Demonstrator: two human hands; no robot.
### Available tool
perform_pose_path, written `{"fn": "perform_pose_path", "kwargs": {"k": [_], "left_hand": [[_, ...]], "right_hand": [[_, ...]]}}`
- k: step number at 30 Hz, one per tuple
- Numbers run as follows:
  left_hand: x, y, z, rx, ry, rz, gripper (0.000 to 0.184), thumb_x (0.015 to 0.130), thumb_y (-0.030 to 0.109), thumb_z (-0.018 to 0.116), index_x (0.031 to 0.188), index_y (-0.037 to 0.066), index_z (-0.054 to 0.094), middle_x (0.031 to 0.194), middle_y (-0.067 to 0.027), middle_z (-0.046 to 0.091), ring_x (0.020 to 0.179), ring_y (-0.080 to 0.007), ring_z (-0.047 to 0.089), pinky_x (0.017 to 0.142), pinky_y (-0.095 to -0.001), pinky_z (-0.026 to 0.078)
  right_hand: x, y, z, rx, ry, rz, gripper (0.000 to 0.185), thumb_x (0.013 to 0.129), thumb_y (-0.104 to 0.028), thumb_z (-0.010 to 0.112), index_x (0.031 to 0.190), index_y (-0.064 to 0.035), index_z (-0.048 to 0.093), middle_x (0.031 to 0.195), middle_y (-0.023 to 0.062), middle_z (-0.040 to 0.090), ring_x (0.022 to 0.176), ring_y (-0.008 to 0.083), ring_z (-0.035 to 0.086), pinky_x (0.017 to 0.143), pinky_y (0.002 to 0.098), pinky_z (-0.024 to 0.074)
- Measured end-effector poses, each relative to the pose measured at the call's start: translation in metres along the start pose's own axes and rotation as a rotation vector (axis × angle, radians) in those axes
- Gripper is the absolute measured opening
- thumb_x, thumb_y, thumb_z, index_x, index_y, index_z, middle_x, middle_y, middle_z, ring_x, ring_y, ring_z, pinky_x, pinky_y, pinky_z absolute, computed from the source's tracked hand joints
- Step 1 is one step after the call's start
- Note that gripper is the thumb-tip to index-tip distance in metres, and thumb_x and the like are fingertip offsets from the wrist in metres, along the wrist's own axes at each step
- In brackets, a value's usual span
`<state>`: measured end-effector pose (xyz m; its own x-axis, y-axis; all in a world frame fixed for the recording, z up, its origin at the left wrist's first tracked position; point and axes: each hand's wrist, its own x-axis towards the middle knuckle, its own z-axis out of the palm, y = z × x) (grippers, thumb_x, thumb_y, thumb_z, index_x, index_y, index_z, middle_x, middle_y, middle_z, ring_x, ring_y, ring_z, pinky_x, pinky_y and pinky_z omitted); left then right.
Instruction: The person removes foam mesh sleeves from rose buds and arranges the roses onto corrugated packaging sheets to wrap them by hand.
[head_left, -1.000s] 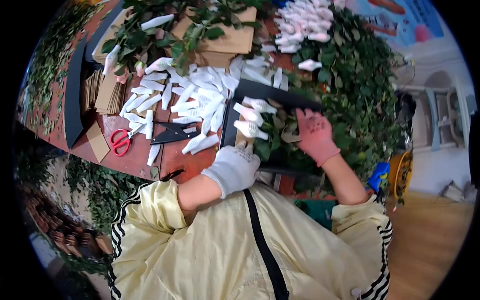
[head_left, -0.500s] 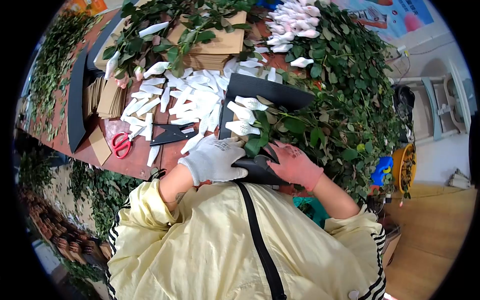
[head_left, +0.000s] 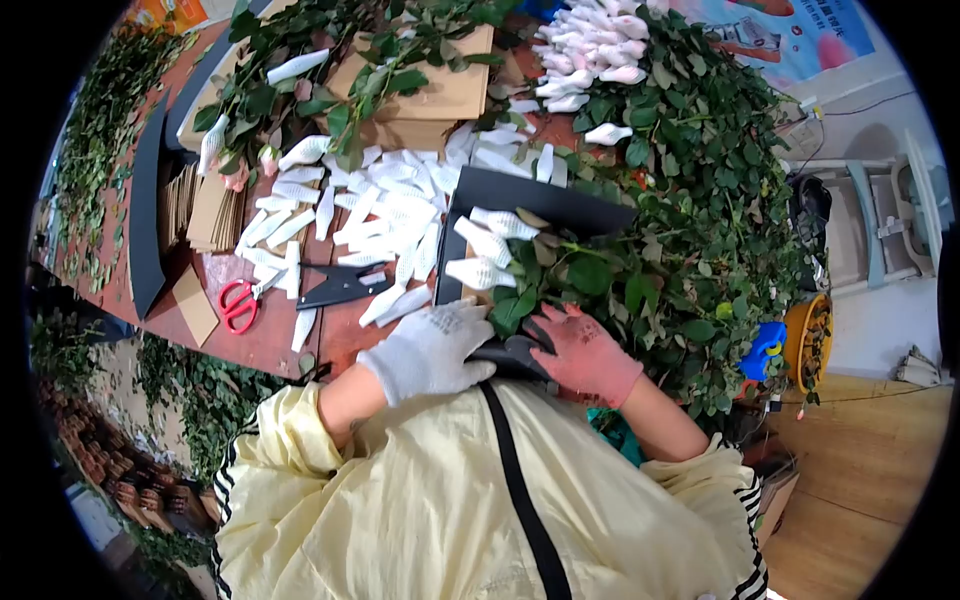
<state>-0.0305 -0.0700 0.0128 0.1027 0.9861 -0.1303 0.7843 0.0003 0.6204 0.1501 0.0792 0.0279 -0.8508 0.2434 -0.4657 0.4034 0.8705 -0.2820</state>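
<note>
Both gloved hands are at the near edge of a black sheet (head_left: 545, 200), which stands up behind a few roses in white mesh sleeves (head_left: 482, 272). My left hand (head_left: 430, 350), in a white glove, presses on the sheet's near flap with its fingers bent round the edge. In a pink glove with dark fingertips, my right hand (head_left: 580, 355) grips the same flap just to the right. Green rose leaves (head_left: 590, 275) lie between the sheet's two sides. The flap is partly hidden under both hands.
Loose white mesh sleeves (head_left: 395, 205) are heaped left of the sheet, near red-handled scissors (head_left: 238, 306) and a black tool (head_left: 343, 286). Cardboard pieces (head_left: 430, 85) lie at the back. Sleeved roses (head_left: 590, 45) and dense foliage (head_left: 700, 200) cover the right side.
My right hand has come down and left from the foliage to the near flap, which is now folded up. My left hand has moved slightly left and down.
</note>
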Motion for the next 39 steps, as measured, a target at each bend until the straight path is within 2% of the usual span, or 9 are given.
{"fn": "perform_pose_path", "kwargs": {"k": [5,6,9,14,25,31,34,35,39], "left_hand": [[0.005,0.009,-0.002,0.103,0.019,-0.031,0.04,0.078,0.036,0.059,0.102,0.004,0.06,0.117,-0.0175,0.055,0.114,-0.0279,0.051,0.092,-0.0391,0.039],[0.005,0.012,-0.002,0.161,-0.032,-0.06,0.041,0.077,0.038,0.059,0.103,0.006,0.06,0.118,-0.0168,0.055,0.113,-0.0258,0.051,0.092,-0.038,0.038],[0.009,0.022,-0.006,0.159,-0.054,-0.087,0.032,0.079,0.033,0.058,0.096,0.004,0.06,0.103,-0.0156,0.058,0.106,-0.0294,0.054,0.088,-0.0403,0.042],[0.008,0.018,-0.002,0.135,0.005,-0.036,0.03,0.078,0.031,0.058,0.093,0.004,0.06,0.096,-0.0149,0.059,0.097,-0.0298,0.058,0.084,-0.0408,0.044],[0.011,0.02,-0.025,0.065,-0.306,-0.144,0.054,0.082,0.047,0.054,0.116,0.005,0.056,0.121,-0.0161,0.054,0.111,-0.0306,0.053,0.096,-0.0389,0.039],[-0.001,0.015,-0.021,0.104,-0.23,-0.135,0.051,0.082,0.048,0.053,0.113,0.007,0.057,0.113,-0.013,0.057,0.111,-0.0289,0.052,0.095,-0.0386,0.038],[-0.001,0.007,-0.038,-0.078,-0.172,-0.009,0.039,0.081,0.042,0.054,0.099,0.008,0.061,0.095,-0.0141,0.063,0.09,-0.0302,0.061,0.077,-0.0402,0.047],[-0.003,-0.001,-0.039,-0.15,0.035,0.057,0.033,0.08,0.038,0.057,0.097,0.011,0.062,0.093,-0.0127,0.063,0.087,-0.0307,0.061,0.073,-0.0416,0.048],[0.01,-0.016,-0.04,-0.029,0.197,-0.107,0.028,0.079,0.034,0.061,0.098,0.014,0.061,0.09,-0.0104,0.062,0.084,-0.0309,0.061,0.074,-0.0414,0.048]], "right_hand": [[0.0,-0.004,-0.017,0.076,-0.066,0.031,0.053,0.086,-0.04,0.054,0.127,-0.0068,0.049,0.134,0.016,0.045,0.125,0.0315,0.041,0.108,0.0387,0.0272],[-0.001,0.001,-0.007,0.067,0.089,0.012,0.048,0.083,-0.037,0.058,0.121,-0.0078,0.054,0.127,0.0137,0.051,0.118,0.0305,0.048,0.103,0.0394,0.0351],[-0.002,-0.003,-0.031,0.23,-0.023,-0.023,0.04,0.079,-0.032,0.062,0.111,-0.0083,0.059,0.118,0.0121,0.057,0.106,0.0319,0.055,0.092,0.0408,0.0433],[-0.005,-0.006,-0.032,-0.112,0.549,-0.057,0.038,0.072,-0.031,0.068,0.103,-0.0101,0.061,0.104,0.0113,0.059,0.097,0.0305,0.057,0.083,0.0399,0.0466],[0.034,0.023,-0.016,-0.38,0.269,-0.224,0.055,0.077,-0.032,0.062,0.126,-0.0111,0.047,0.108,0.0075,0.057,0.1,0.0229,0.057,0.082,0.0354,0.0451],[0.027,0.024,-0.022,-0.392,0.123,-0.324,0.056,0.075,-0.027,0.063,0.127,-0.014,0.047,0.107,0.0073,0.057,0.098,0.0225,0.058,0.078,0.0353,0.046],[0.034,0.03,-0.017,-0.424,0.154,-0.39,0.053,0.075,-0.021,0.06,0.125,-0.0123,0.049,0.103,0.0066,0.059,0.094,0.0225,0.059,0.077,0.0363,0.0465],[0.035,0.028,-0.019,-0.411,0.152,-0.386,0.053,0.075,-0.021,0.06,0.125,-0.0123,0.049,0.103,0.0066,0.059,0.094,0.0225,0.059,0.077,0.0363,0.0465],[0.033,0.025,-0.021,-0.371,0.119,-0.368,0.049,0.076,-0.022,0.058,0.124,-0.0118,0.05,0.098,0.0066,0.059,0.09,0.0227,0.061,0.074,0.037,0.0471]]}}
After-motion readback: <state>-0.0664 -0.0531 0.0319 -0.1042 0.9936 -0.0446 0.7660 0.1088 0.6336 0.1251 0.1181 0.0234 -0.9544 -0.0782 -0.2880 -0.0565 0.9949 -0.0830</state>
